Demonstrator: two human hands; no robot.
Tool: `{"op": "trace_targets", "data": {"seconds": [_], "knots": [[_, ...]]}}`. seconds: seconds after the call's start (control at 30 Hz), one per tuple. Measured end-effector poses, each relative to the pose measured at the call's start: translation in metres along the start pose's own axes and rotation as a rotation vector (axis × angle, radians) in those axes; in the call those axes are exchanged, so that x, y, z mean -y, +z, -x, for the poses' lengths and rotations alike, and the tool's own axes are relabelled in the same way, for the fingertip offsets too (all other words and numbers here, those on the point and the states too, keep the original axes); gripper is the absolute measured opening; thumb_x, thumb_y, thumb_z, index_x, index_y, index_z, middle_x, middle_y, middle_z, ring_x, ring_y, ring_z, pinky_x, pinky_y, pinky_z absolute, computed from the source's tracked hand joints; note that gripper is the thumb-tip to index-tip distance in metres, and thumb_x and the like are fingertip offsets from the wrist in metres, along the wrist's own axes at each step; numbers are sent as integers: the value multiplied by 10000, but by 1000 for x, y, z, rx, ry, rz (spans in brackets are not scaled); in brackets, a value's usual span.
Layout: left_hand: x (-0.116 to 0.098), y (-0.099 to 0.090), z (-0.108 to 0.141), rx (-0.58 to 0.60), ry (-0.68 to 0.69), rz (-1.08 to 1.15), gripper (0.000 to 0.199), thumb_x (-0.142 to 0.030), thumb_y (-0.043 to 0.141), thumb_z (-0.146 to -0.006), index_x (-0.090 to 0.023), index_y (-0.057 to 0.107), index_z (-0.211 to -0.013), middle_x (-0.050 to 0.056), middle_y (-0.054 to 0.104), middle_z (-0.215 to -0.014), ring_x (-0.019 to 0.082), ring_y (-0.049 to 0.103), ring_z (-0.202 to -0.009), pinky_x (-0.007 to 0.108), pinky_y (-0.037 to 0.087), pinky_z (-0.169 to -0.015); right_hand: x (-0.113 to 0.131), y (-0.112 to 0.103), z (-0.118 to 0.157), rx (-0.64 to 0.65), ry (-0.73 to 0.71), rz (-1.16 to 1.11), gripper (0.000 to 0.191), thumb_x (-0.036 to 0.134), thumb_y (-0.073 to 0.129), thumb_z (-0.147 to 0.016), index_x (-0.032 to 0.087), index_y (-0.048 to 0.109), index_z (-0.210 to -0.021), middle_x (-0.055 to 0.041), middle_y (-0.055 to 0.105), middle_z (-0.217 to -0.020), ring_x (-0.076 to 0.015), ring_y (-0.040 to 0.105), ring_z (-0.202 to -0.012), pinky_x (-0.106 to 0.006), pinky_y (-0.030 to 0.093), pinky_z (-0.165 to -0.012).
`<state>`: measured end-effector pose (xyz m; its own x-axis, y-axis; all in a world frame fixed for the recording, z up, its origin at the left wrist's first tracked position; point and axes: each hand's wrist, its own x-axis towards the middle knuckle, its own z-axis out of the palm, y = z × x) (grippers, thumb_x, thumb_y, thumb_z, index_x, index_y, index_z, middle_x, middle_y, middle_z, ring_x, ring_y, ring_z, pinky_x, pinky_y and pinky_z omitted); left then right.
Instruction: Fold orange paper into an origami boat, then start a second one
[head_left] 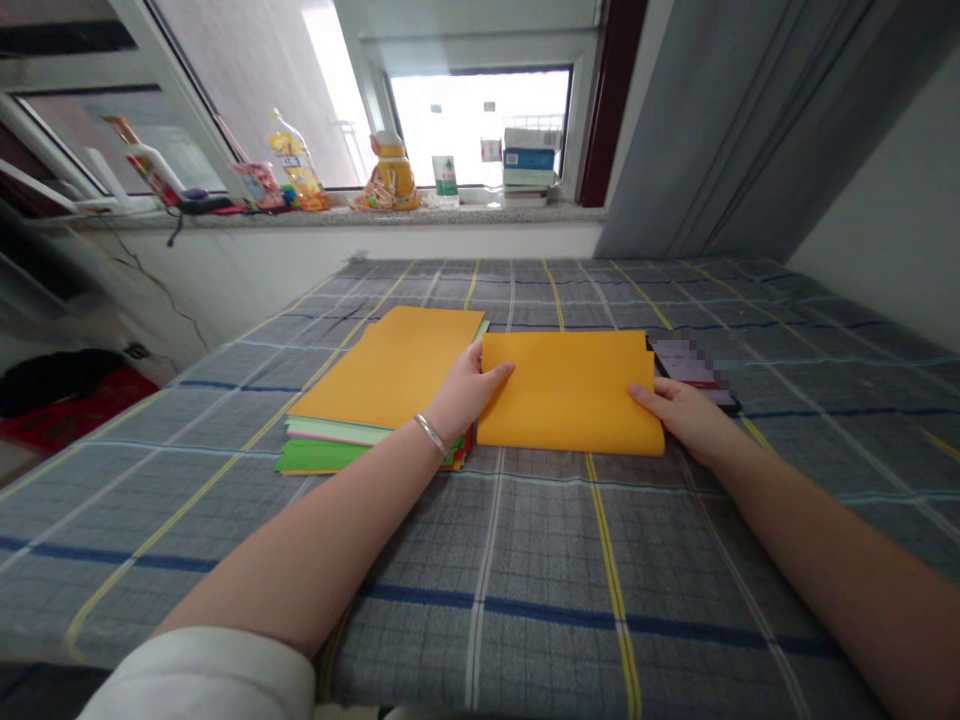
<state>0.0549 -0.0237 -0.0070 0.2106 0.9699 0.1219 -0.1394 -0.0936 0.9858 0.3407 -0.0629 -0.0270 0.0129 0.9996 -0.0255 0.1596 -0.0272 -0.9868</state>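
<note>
A white fabric sleeve [210, 678] fills the lower left corner, its bare forearm [330, 545] reaching to the left hand [463, 388] at mid-frame, a silver metal bangle [430, 435] at the wrist. The left hand pinches the left end of a doubled-over, yellow-orange rectangular paper sheet [570, 395], thumb on top, fingers mostly hidden. The right hand [679, 408], right of centre, pinches the opposite end, digits nearly together. The sheet lies between them, touching both, so neither is nearer; its long axis runs across the frame, its apparent fold facing the camera. Just left lies a stack of yellow-orange, green and pale paper [390, 365]; a flat dark-edged phone [694, 368] lies just beyond the right hand, both on grey plaid cloth [547, 550].
</note>
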Motion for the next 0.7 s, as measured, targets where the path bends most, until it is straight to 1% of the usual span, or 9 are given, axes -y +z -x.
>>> {"op": "trace_targets", "data": {"seconds": [0.1,0.2,0.37,0.53,0.63,0.7], "knots": [[0,3,2,54,-19,13,437,-283,734,-727,-155,589,-1119,110,688,-1166,276,649,-1091,423,519,-956,3,4,2,-54,31,-181,191,334,733,-752,277,702,-932,-24,765,-960,-235,728,-812,-385,600,-779],[1,7,5,85,-52,34,387,-275,706,-741,-159,599,-1094,91,710,-1100,259,671,-1036,421,522,-948,4,2,2,-105,-15,-251,232,333,742,-740,287,690,-962,-13,761,-994,-240,729,-839,-395,598,-801],[2,8,7,50,-95,0,326,-289,659,-760,-160,614,-1056,76,725,-1023,250,693,-952,397,553,-860,1,-3,-2,-122,-12,-202,227,379,742,-730,272,694,-925,-42,764,-932,-286,729,-814,-444,611,-744],[1,6,6,8,-95,-70,344,-395,670,-771,-158,631,-1017,78,718,-1032,244,687,-926,356,564,-777,-1,-3,-1,-126,-22,-127,195,414,717,-750,266,688,-873,-47,762,-919,-287,726,-804,-445,612,-725],[1,4,4,-13,-42,-134,330,-373,675,-769,-157,630,-1015,68,708,-1009,211,681,-862,326,557,-738,0,-3,0,-117,-18,-105,195,418,697,-769,262,689,-887,-45,763,-920,-279,727,-801,-438,608,-739],[1,2,2,-64,23,-201,377,-321,676,-769,-171,612,-1108,49,700,-959,182,670,-812,302,547,-716,1,-2,-1,-100,-10,-107,210,412,699,-767,259,684,-911,-44,764,-915,-276,728,-796,-435,605,-741]]}}
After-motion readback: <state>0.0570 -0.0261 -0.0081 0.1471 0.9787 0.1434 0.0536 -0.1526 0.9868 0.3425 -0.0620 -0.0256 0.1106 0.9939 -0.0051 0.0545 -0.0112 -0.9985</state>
